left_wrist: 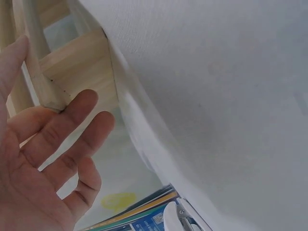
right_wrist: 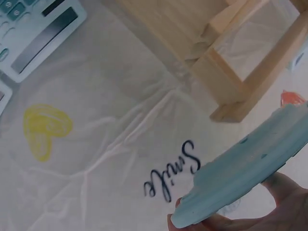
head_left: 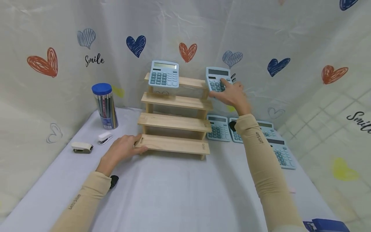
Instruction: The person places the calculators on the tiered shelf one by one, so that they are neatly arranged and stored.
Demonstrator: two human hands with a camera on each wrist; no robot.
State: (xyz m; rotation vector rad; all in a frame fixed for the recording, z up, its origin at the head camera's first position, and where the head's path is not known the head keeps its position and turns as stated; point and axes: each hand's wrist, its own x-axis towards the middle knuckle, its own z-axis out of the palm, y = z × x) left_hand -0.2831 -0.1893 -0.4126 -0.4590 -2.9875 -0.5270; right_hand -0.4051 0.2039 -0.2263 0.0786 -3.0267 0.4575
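A light-blue calculator (head_left: 218, 71) is held by my right hand (head_left: 234, 96) at the right end of the top tier of a wooden four-step shelf (head_left: 176, 120). In the right wrist view this calculator (right_wrist: 245, 166) shows edge-on, the fingers along its lower side and the shelf (right_wrist: 219, 84) above it. My left hand (head_left: 123, 149) grips the left end of the lowest tier between thumb and fingers. The left wrist view has that hand (left_wrist: 43, 159) at the shelf's corner, the other fingers loosely bent. Another calculator (head_left: 164, 74) leans upright on the top tier's left end.
Several more calculators (head_left: 218, 128) lie on the table right of the shelf, partly behind my right forearm. On the left stand a blue-lidded tub of pencils (head_left: 105, 106) and two small staplers (head_left: 82, 147). A dark blue object (head_left: 328, 225) lies at the lower right corner.
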